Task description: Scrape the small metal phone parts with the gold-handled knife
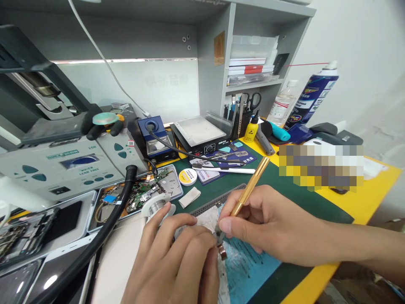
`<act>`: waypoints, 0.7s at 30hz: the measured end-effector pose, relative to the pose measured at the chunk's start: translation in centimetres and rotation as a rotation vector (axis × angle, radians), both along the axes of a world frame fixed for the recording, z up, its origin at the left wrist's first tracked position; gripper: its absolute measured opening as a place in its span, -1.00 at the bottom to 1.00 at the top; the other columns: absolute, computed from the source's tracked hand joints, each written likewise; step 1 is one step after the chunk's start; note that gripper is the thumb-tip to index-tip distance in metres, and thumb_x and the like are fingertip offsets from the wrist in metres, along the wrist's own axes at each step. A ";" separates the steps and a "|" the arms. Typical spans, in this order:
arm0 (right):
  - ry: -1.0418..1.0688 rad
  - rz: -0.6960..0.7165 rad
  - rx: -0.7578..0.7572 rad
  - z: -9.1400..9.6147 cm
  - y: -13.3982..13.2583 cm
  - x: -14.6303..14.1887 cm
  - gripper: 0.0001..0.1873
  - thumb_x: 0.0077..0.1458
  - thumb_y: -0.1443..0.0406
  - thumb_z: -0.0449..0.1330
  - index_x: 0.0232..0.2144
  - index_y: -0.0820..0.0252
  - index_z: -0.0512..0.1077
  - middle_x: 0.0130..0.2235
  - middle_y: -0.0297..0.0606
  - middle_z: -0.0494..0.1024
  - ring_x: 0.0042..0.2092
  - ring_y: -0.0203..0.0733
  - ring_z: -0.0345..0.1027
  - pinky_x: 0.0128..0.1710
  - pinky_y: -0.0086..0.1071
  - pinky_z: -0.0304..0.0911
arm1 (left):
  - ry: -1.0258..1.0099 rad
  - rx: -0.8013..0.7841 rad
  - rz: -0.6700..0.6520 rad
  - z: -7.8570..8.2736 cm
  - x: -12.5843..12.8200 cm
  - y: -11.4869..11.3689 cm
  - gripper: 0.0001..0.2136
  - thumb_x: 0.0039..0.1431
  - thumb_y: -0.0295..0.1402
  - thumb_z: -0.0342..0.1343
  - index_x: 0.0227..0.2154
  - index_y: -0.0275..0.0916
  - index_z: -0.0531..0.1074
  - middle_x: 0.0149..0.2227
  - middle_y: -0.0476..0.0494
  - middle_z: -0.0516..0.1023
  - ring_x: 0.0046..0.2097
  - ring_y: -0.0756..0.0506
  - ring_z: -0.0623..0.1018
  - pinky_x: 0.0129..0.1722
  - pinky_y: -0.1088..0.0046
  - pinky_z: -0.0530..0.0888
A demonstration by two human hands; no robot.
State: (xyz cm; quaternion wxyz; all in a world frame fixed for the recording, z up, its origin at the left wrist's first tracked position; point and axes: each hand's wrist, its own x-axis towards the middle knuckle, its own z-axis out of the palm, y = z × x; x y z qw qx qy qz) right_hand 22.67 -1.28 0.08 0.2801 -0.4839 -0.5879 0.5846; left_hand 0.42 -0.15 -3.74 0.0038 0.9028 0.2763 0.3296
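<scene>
My right hand (268, 226) grips a gold-coloured pen-like tool (251, 185), its tip pointing down at a small part near the middle bottom. My left hand (177, 261) is curled with its fingers pinched together right at the tool's tip, pressing on a small object I cannot make out. Under both hands lie a white tissue (207, 219) and a blue work mat (249, 270) on the green bench mat (275, 177).
A black hose (117, 211) curves across the left. A tray with circuit boards (139, 192), a soldering station (63, 164), a hot plate (201, 133), a flux tin (187, 176), tool holder with scissors (243, 109), a spray can (313, 97) and a bottle (283, 105) surround the mat.
</scene>
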 end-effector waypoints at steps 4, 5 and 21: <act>0.003 0.009 0.010 0.1 0.0 -0.1 -0.77 0.17 0.19 0.33 -0.35 0.22 0.41 -0.60 -0.52 0.21 -0.58 -0.42 0.05 -0.64 -0.54 -0.07 | 0.003 0.002 -0.001 0.1 0.0 0.0 -0.84 0.19 -0.50 0.16 -0.23 -0.09 0.42 -0.27 0.20 0.60 -0.08 -0.05 0.53 0.30 0.29 0.19; 0.004 0.009 0.012 0.1 0.0 -0.1 -0.77 0.17 0.19 0.33 -0.35 0.22 0.41 -0.60 -0.52 0.21 -0.58 -0.42 0.05 -0.63 -0.54 -0.07 | 0.007 0.001 -0.003 0.1 0.0 0.0 -0.84 0.19 -0.50 0.17 -0.22 -0.10 0.42 -0.27 0.19 0.60 -0.08 -0.05 0.53 0.30 0.29 0.19; 0.037 -0.001 0.032 0.1 0.0 -0.2 -0.80 0.14 0.25 0.36 -0.35 0.22 0.42 -0.55 -0.50 0.27 -0.54 -0.44 0.12 -0.59 -0.57 0.04 | -0.001 -0.034 -0.009 0.2 -0.1 0.0 -0.82 0.19 -0.51 0.17 -0.23 -0.08 0.41 -0.27 0.19 0.58 -0.07 -0.04 0.50 0.29 0.31 0.18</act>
